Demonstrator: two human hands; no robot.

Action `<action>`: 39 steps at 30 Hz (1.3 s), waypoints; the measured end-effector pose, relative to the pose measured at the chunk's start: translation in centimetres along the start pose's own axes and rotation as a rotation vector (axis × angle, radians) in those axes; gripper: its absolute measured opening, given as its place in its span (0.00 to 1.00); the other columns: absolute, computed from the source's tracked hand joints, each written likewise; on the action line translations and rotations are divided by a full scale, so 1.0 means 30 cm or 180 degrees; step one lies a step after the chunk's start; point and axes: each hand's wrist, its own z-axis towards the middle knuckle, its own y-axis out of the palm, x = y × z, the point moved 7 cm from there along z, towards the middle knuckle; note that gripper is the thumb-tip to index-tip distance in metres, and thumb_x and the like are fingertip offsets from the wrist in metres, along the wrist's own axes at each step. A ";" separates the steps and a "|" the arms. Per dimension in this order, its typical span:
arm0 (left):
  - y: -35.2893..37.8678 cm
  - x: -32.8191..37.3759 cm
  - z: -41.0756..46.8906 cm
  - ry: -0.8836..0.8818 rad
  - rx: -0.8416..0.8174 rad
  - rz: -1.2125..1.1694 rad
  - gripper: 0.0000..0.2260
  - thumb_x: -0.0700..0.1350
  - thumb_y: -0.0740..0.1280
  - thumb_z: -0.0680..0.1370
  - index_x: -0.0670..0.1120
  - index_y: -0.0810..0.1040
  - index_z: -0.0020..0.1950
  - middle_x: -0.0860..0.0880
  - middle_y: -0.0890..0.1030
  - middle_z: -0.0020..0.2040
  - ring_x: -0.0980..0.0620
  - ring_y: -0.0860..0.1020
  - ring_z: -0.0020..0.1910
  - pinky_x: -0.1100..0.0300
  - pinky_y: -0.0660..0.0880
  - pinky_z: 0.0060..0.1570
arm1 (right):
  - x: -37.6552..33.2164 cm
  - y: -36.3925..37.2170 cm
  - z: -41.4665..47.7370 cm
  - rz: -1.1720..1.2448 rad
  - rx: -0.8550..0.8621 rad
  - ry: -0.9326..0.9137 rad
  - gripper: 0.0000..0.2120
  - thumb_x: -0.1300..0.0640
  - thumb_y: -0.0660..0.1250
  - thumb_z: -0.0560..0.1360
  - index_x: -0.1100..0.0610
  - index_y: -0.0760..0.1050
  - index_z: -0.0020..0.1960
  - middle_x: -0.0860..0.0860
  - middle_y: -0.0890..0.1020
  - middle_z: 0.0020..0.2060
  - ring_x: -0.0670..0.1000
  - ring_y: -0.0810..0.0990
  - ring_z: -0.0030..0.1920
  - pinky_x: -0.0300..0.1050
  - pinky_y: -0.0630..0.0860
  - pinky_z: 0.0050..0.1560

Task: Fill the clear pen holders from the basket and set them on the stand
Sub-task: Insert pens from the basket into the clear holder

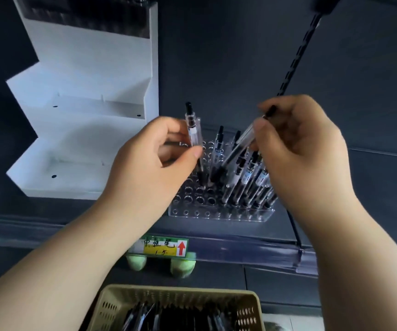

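While the left hand pinches one pen between thumb and curled fingers, that pen stands near upright: black clicker end up, tip down at a hole in the clear pen holder.

The right hand grips a second pen with curled fingers. Its long axis is tilted, clicker end up and to the right, tip down and left, close beside the first pen's tip over the holder.

Holder: sits on the dark shelf, just right of the white stepped stand. Pens fill its right-hand rows, all clicker end up, leaning slightly.

Shelf-edge tag: yellow and green, handwritten characters, not surely readable; red arrow pointing up.

Basket: beige, perforated, at the bottom edge; holds dark pens, blurred.
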 end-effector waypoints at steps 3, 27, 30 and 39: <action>-0.008 -0.025 0.005 -0.0039 0.0005 -0.0032 0.07 0.46 0.71 0.71 0.54 0.78 0.46 0.56 0.83 0.45 0.56 0.82 0.45 0.55 0.77 0.50 | 0.002 0.010 0.004 -0.0172 -0.0082 -0.0130 0.09 0.56 0.66 0.75 0.42 0.71 0.47 0.41 0.79 0.35 0.39 0.77 0.36 0.28 0.70 0.37; -0.016 -0.044 0.010 -0.0100 0.0051 -0.0109 0.09 0.39 0.71 0.72 0.53 0.79 0.47 0.55 0.84 0.43 0.56 0.82 0.43 0.52 0.78 0.50 | -0.006 0.099 0.005 -0.1348 -0.0125 -0.0899 0.05 0.63 0.72 0.69 0.56 0.81 0.44 0.45 0.77 0.34 0.54 0.78 0.42 0.46 0.76 0.41; -0.012 -0.048 0.013 -0.0114 0.0051 -0.0163 0.09 0.39 0.71 0.72 0.53 0.80 0.46 0.55 0.84 0.42 0.56 0.82 0.43 0.58 0.78 0.49 | -0.013 0.103 0.000 -0.1440 -0.0057 -0.1064 0.04 0.64 0.70 0.69 0.57 0.82 0.41 0.50 0.81 0.31 0.56 0.78 0.40 0.50 0.77 0.39; 0.054 -0.037 0.006 -0.0009 -0.0169 -0.0054 0.12 0.40 0.73 0.69 0.55 0.79 0.46 0.57 0.84 0.43 0.59 0.82 0.43 0.67 0.77 0.47 | -0.021 0.108 -0.008 -0.1398 0.0206 -0.1366 0.04 0.62 0.71 0.69 0.58 0.83 0.42 0.51 0.83 0.33 0.57 0.78 0.40 0.46 0.75 0.40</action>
